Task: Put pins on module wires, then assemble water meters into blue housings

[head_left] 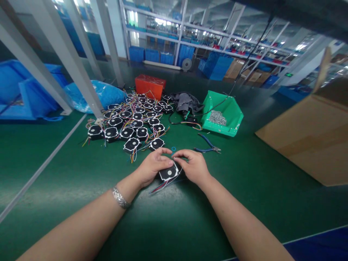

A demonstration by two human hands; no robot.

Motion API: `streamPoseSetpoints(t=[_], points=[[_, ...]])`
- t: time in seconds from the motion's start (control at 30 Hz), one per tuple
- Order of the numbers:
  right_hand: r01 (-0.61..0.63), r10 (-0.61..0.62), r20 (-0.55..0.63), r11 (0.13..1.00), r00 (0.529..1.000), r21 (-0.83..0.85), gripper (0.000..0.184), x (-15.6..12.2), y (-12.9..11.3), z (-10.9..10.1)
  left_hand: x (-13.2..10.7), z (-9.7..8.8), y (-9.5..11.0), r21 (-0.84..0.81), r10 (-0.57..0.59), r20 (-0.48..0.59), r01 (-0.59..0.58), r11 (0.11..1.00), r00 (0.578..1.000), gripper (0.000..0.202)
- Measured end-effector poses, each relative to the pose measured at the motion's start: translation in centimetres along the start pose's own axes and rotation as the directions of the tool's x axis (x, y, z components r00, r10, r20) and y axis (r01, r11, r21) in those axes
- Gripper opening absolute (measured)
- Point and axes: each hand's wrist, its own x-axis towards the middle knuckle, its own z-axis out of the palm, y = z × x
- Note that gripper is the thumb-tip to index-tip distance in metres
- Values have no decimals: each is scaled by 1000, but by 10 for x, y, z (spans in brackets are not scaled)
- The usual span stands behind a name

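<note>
My left hand (150,167) is closed round the left side of a black square motor (166,174) with white edging and a pale round centre, its thumb lying on top. A bundle of thin wires (163,186) trails from the motor's near side. At the motor's far right corner, my right hand (194,166) pinches with thumb and forefinger; what sits in the pinch is too small to make out. Just beyond the fingertips lies a small blue ring (173,148). Blue-handled cutting pliers (208,144) rest with handles apart, ahead of my right hand.
Many similar wired motors (127,133) cover the green surface ahead left. Behind them stands an orange-red box (150,86). A green bin (235,117) holds small metal screws (217,117), beside a dark cloth (187,101). Grey posts (78,61) rise at left; a cardboard box (307,134) stands right.
</note>
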Motion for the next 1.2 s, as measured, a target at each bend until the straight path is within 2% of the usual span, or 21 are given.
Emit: streamPoseSetpoints(t=[0.1, 0.17, 0.37, 0.5, 0.57, 0.63, 0.7, 0.77, 0.83, 0.9, 0.93, 1.0, 1.07, 1.1, 1.13, 1.2], points=[[-86, 84, 24, 986, 996, 142, 5, 0, 2, 1, -1, 0, 0, 4, 9, -3, -9, 1000, 1000, 43], [-88, 83, 45, 988, 996, 130, 5, 0, 1, 1, -1, 0, 0, 6, 11, 9, -11, 1000, 1000, 43], [71, -64, 66, 992, 996, -107, 10, -1, -6, -4, -1, 0, -2, 10, 11, 16, -11, 1000, 1000, 43], [181, -163, 159, 978, 974, -103, 16, -1, -2, -4, 0, 1, 0, 14, 6, -3, -6, 1000, 1000, 42], [210, -193, 162, 973, 968, -91, 17, 0, 2, -3, 1, 0, 3, 27, 33, -37, -32, 999, 999, 41], [207, -195, 102, 971, 975, -121, 17, 1, 8, -2, 2, -3, 5, 110, 81, -82, -72, 991, 993, 38], [172, -170, 25, 969, 985, -176, 16, 3, 15, -1, 4, -6, 5, 310, 138, -119, -95, 946, 983, 32], [128, -138, -28, 964, 990, -234, 16, 5, 21, -2, 5, -9, 5, 587, 216, -128, -102, 803, 968, 24], [92, -110, -49, 956, 993, -279, 16, 7, 28, -4, 5, -10, 4, 826, 303, -108, -84, 558, 947, 17], [66, -88, -58, 949, 994, -308, 16, 9, 33, -6, 3, -10, 4, 960, 399, -85, -33, 279, 913, 16], [57, -80, -59, 947, 995, -318, 16, 9, 34, -7, 1, -9, 5, 989, 464, -66, -3, 146, 883, 18], [42, -67, -65, 945, 996, -326, 16, 10, 36, -8, -4, -5, 8, 997, 613, 23, 30, -76, 790, 19], [27, -54, -73, 944, 996, -328, 17, 10, 37, -8, -11, 3, 8, 971, 699, 189, -22, -240, 690, 18], [19, -46, -75, 944, 996, -329, 18, 10, 37, -8, -15, 8, 7, 950, 692, 279, -84, -301, 666, 18], [10, -38, -78, 943, 996, -332, 18, 10, 38, -8, -20, 15, 4, 923, 653, 363, -160, -350, 665, 18], [-6, -25, -88, 941, 996, -338, 19, 10, 40, -8, -29, 29, -4, 868, 504, 475, -291, -402, 721, 20]])
